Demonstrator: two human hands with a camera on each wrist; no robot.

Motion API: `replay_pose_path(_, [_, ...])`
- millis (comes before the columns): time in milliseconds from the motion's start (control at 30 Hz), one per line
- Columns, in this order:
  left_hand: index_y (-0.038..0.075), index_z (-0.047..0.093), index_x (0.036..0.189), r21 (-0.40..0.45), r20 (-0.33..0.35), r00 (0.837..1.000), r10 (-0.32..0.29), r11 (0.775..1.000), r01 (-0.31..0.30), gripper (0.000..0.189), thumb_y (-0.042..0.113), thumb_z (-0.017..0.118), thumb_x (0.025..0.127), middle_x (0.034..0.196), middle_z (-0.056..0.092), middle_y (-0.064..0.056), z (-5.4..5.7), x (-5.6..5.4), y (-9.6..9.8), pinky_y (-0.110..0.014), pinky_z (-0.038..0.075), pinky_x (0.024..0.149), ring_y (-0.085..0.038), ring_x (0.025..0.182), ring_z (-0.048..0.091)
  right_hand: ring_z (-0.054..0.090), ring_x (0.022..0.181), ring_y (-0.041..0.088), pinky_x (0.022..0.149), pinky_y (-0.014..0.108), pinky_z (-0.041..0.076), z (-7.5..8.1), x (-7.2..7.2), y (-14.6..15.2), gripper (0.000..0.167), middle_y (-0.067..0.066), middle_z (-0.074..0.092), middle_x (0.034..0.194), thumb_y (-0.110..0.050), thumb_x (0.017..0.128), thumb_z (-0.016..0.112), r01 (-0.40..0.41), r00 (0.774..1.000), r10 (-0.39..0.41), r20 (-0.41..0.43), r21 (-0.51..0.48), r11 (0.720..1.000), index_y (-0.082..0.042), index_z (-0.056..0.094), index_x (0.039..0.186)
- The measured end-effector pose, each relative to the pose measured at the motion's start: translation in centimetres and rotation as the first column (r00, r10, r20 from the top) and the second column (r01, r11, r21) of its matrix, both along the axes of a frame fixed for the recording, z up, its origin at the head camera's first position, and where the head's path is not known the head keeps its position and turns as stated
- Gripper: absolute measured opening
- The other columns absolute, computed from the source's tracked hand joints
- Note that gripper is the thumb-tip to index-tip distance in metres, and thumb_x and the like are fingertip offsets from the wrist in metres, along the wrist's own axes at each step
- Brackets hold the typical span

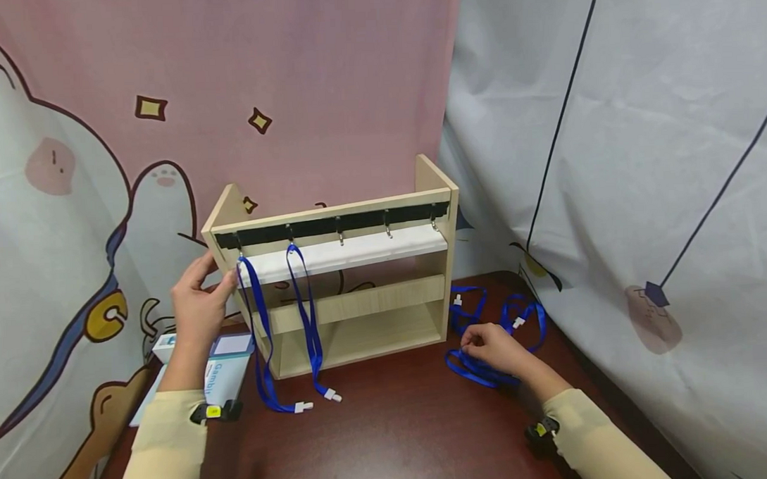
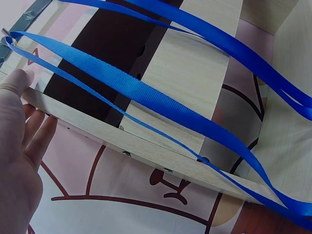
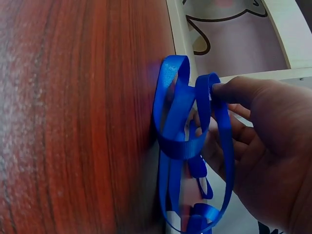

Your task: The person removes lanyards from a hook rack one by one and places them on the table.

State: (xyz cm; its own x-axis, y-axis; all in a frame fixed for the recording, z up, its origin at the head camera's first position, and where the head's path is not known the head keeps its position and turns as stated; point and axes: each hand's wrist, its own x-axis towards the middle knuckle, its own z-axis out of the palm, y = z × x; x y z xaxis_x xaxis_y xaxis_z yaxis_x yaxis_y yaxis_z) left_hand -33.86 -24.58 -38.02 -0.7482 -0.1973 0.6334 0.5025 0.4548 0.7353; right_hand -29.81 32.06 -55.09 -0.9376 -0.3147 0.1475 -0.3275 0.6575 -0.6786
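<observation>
A small wooden shelf (image 1: 360,297) stands on the table, with a dark strip of metal hooks (image 1: 341,230) along its upper front. My left hand (image 1: 198,299) holds the shelf's left side panel, thumb at the front and fingers on the outer side. Two blue lanyards hang beside it: one (image 1: 260,328) from the leftmost hook, another (image 1: 310,326) from the second. To the right of the shelf, my right hand (image 1: 498,348) pinches a blue lanyard (image 3: 222,117) between thumb and fingers, low over the table. Its lower part is tangled with other loops.
More blue lanyards (image 1: 535,319) with white clips lie at the table's right side, near the grey curtain (image 1: 609,154). Light-blue boxes (image 1: 229,368) sit at the left, behind my left forearm. A pink patterned curtain (image 1: 327,79) hangs behind the shelf.
</observation>
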Motion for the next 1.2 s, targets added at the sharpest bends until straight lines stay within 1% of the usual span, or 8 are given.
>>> replay_pose_path(133, [0.030, 0.070, 0.151, 0.000, -0.001, 1.000, -0.001, 1.000, 0.001, 0.050, 0.015, 0.078, 0.104, 0.139, 0.072, 0.000, 0.0, 0.1, -0.1, -0.012, 0.057, 0.093, -0.009, 0.124, 0.062, 0.063, 0.078, 0.012, 0.068, 0.028, 0.055, 0.2, 0.0, -0.3, 0.001, -0.005, 0.071, 0.088, -0.006, 0.102, 0.076, -0.005, 1.000, 0.005, 0.023, -0.008, 1.000, -0.006, 0.076, 0.101])
replay_pose_path(233, [0.029, 0.071, 0.151, 0.000, -0.003, 1.000, -0.002, 1.000, 0.002, 0.049, 0.016, 0.078, 0.104, 0.139, 0.072, 0.000, 0.1, 0.1, -0.2, -0.012, 0.057, 0.093, -0.009, 0.125, 0.063, 0.064, 0.081, 0.013, 0.071, 0.028, 0.055, 0.5, 0.0, -0.5, 0.004, -0.003, 0.072, 0.092, -0.005, 0.102, 0.075, -0.004, 0.999, 0.005, 0.035, -0.014, 1.000, -0.004, 0.075, 0.105])
replay_pose_path(433, [0.029, 0.071, 0.150, -0.002, -0.004, 1.000, 0.002, 1.000, -0.002, 0.048, 0.016, 0.078, 0.104, 0.138, 0.072, 0.001, 0.2, 0.2, -0.4, -0.013, 0.057, 0.093, -0.009, 0.124, 0.063, 0.067, 0.083, 0.014, 0.071, 0.028, 0.056, 1.3, 0.0, -1.1, 0.004, 0.003, 0.075, 0.094, -0.007, 0.101, 0.077, -0.004, 1.000, 0.005, 0.029, -0.029, 1.000, -0.006, 0.075, 0.104])
replay_pose_path(633, [0.030, 0.072, 0.150, -0.004, -0.011, 1.000, 0.007, 1.000, -0.007, 0.048, 0.016, 0.078, 0.104, 0.137, 0.072, 0.002, 0.2, 0.1, -0.5, -0.013, 0.057, 0.093, -0.009, 0.125, 0.063, 0.067, 0.083, 0.014, 0.072, 0.029, 0.056, 2.2, 0.2, -2.0, 0.006, -0.004, 0.072, 0.092, -0.009, 0.101, 0.079, 0.013, 1.000, -0.013, 0.003, -0.042, 0.999, -0.013, 0.075, 0.103])
replay_pose_path(833, [0.028, 0.071, 0.151, -0.008, -0.003, 1.000, -0.005, 1.000, 0.005, 0.050, 0.014, 0.079, 0.104, 0.138, 0.072, 0.001, -0.2, 0.1, -0.2, -0.013, 0.058, 0.093, -0.010, 0.125, 0.063, 0.066, 0.083, 0.015, 0.072, 0.029, 0.057, 3.5, 1.5, -4.4, 0.006, -0.006, 0.071, 0.092, -0.010, 0.102, 0.079, -0.006, 0.999, 0.002, -0.041, -0.096, 0.995, -0.014, 0.074, 0.103])
replay_pose_path(933, [0.027, 0.070, 0.152, -0.012, 0.005, 1.000, -0.009, 1.000, 0.010, 0.051, 0.015, 0.079, 0.104, 0.139, 0.072, 0.000, -0.3, 0.0, -0.1, -0.013, 0.058, 0.093, -0.011, 0.125, 0.063, 0.065, 0.081, 0.012, 0.069, 0.029, 0.057, 4.8, 2.1, -6.3, 0.005, -0.007, 0.070, 0.091, -0.012, 0.104, 0.078, -0.042, 0.994, 0.029, -0.102, -0.130, 0.991, -0.014, 0.074, 0.103])
replay_pose_path(1067, [0.026, 0.070, 0.152, -0.001, -0.008, 1.000, -0.019, 1.000, 0.019, 0.050, 0.013, 0.078, 0.104, 0.138, 0.072, 0.000, -0.4, -0.1, 0.0, -0.014, 0.058, 0.094, -0.011, 0.125, 0.063, 0.065, 0.085, 0.010, 0.070, 0.030, 0.057, 7.8, 2.5, -9.9, 0.007, -0.009, 0.070, 0.095, -0.012, 0.105, 0.077, -0.111, 0.976, 0.079, -0.201, -0.153, 0.982, -0.019, 0.074, 0.104])
replay_pose_path(1200, [0.026, 0.069, 0.152, -0.002, -0.013, 1.000, -0.019, 1.000, 0.019, 0.050, 0.014, 0.078, 0.105, 0.139, 0.071, -0.001, -0.4, -0.3, 0.0, -0.016, 0.059, 0.095, -0.013, 0.125, 0.063, 0.067, 0.091, 0.011, 0.073, 0.031, 0.059, 11.2, 2.6, -14.0, 0.009, -0.008, 0.070, 0.102, -0.008, 0.105, 0.077, -0.226, 0.927, 0.163, -0.339, -0.157, 0.961, -0.016, 0.075, 0.107])
